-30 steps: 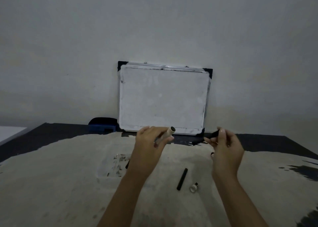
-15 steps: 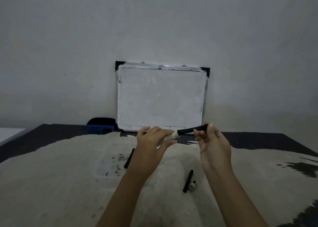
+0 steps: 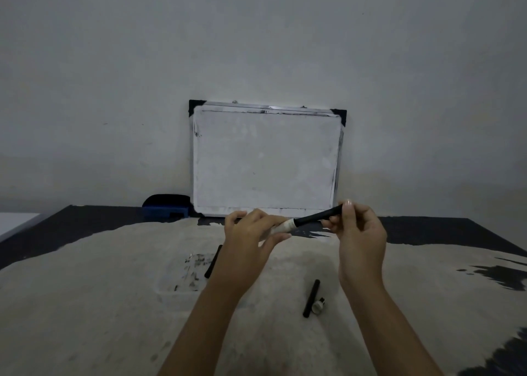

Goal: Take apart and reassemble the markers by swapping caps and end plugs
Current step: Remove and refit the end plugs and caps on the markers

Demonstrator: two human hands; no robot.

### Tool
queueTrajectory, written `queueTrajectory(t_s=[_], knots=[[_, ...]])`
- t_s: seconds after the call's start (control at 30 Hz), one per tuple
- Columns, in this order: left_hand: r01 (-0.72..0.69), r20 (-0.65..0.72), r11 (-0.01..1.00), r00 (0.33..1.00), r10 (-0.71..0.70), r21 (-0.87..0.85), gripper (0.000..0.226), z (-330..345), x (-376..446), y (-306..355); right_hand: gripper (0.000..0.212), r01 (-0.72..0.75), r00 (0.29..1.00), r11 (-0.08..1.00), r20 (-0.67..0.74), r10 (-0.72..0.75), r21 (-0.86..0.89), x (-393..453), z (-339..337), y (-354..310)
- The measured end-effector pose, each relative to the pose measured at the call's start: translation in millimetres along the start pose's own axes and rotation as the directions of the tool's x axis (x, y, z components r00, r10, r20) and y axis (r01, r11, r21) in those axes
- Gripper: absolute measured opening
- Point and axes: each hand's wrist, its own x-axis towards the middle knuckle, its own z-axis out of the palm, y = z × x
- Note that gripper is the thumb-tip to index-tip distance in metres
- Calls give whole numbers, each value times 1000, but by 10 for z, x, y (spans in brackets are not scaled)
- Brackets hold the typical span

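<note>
At centre of the head view, slightly toward 3 o'clock: marker barrel [image 3: 281, 226], pale, pinched in the closed left hand [image 3: 251, 234]; black part [image 3: 318, 217], probably a cap, gripped by the closed right hand [image 3: 358, 233] and meeting the barrel end-on. Judged step: seating the black part on the barrel.

- Method advised: both pieces kept on one axis, pushed straight, light twist if stiff; firm pinch on barrel to stop slipping; fully home or not, cannot tell.
- At 5 o'clock of the hands, on the cloth [image 3: 85, 304]: loose black stick [image 3: 311, 298] with small silvery piece [image 3: 318, 305] touching its lower end; probably the other marker's parts.
- At 7 o'clock of the hands: second black stick [image 3: 213, 261] beside a clear tray [image 3: 182, 275], contents too dim to name.
- At 12 o'clock: whiteboard [image 3: 265, 158] leaning on the wall, just behind the hands; blue eraser [image 3: 166, 207] at its left foot.
- Room: open cloth at 3 and 9 o'clock; table edges well apart from the hands; whiteboard the only near obstacle.
</note>
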Motion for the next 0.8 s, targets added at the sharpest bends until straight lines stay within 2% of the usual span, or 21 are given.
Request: queueTrajectory(t_s=[0.17,0.3,0.5,0.67,0.8], knots=[[-12,8,999,1000,12,44,34,0,-2,15,14,128,991,987,-31,-131,-95,-30,8,18],[-20,25,998,1000,19,56,29,19,7,43,10,227,973,959,77,-217,-168,-120,84,87],[5,6,999,1000,-5,42,29,17,3,70,14,276,952,932,204,-230,-235,-206,129,226],[45,8,998,999,-46,48,31,31,-5,70,20,252,943,942,276,-187,-221,-244,131,269],[75,-1,997,997,-75,13,27,29,-12,73,28,80,964,989,263,-44,-127,-292,147,243]])
